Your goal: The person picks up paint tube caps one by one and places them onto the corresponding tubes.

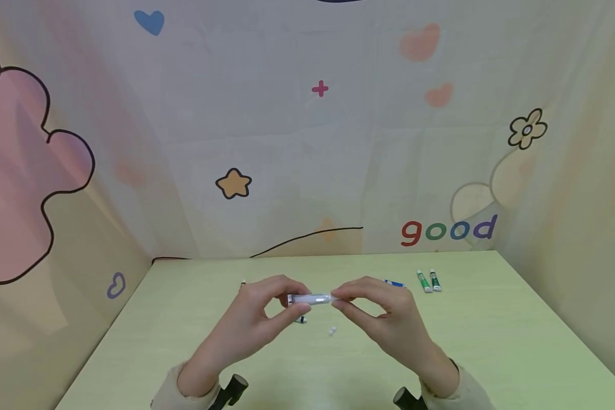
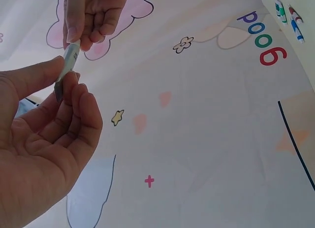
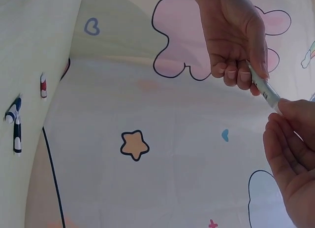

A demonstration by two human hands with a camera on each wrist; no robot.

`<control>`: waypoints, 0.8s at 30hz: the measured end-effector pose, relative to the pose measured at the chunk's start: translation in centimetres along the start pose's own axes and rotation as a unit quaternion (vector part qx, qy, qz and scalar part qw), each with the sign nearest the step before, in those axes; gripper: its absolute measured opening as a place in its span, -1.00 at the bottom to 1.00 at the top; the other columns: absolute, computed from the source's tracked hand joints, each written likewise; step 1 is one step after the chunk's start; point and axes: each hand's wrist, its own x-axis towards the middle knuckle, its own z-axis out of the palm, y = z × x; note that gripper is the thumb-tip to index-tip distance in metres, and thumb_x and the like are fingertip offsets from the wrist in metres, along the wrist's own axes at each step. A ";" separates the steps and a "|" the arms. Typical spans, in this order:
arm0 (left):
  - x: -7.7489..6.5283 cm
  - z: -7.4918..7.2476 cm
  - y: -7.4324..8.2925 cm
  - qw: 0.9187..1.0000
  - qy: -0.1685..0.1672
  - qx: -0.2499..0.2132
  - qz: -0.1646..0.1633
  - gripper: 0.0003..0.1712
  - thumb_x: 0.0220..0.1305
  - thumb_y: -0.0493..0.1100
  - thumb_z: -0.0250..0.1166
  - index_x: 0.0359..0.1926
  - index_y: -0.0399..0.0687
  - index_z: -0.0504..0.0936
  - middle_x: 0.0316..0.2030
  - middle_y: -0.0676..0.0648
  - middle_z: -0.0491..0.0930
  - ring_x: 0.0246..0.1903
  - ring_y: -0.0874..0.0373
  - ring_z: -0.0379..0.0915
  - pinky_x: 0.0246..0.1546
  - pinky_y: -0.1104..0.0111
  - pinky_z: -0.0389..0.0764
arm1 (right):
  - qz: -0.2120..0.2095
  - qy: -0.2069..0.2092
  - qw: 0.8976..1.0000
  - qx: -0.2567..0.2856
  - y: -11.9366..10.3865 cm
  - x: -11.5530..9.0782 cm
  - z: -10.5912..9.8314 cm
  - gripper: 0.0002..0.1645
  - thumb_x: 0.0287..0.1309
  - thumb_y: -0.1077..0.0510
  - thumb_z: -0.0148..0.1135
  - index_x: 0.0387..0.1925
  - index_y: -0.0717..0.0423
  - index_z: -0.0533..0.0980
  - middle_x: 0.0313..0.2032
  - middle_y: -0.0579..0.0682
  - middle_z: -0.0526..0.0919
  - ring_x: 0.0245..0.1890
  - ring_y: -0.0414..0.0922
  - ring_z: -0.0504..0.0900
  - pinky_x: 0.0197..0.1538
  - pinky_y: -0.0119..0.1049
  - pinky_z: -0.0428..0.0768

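We note the left hand [image 1: 247, 320] and right hand [image 1: 397, 316], fingers pinching opposite ends of a white tube [image 1: 315, 299]; white pieces [image 1: 331, 332] lie below them.

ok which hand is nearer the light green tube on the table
Right. The right hand is in front of the light green tube and slightly left of it; the left hand is well farther left, at the far end of the held white tube.
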 end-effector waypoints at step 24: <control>0.0 0.9 0.7 0.997 0.041 0.053 0.041 -0.81 0.27 -0.25 0.43 -0.10 -0.03 0.67 -0.26 0.15 0.61 -0.26 0.32 0.50 -0.22 0.39 0.61 | 0.171 -0.056 0.983 -0.022 -0.2 -0.3 -0.1 -0.82 0.28 0.35 0.30 -0.18 0.03 0.67 -0.35 -0.21 0.71 -0.35 -0.23 0.65 -0.19 -0.30 0.67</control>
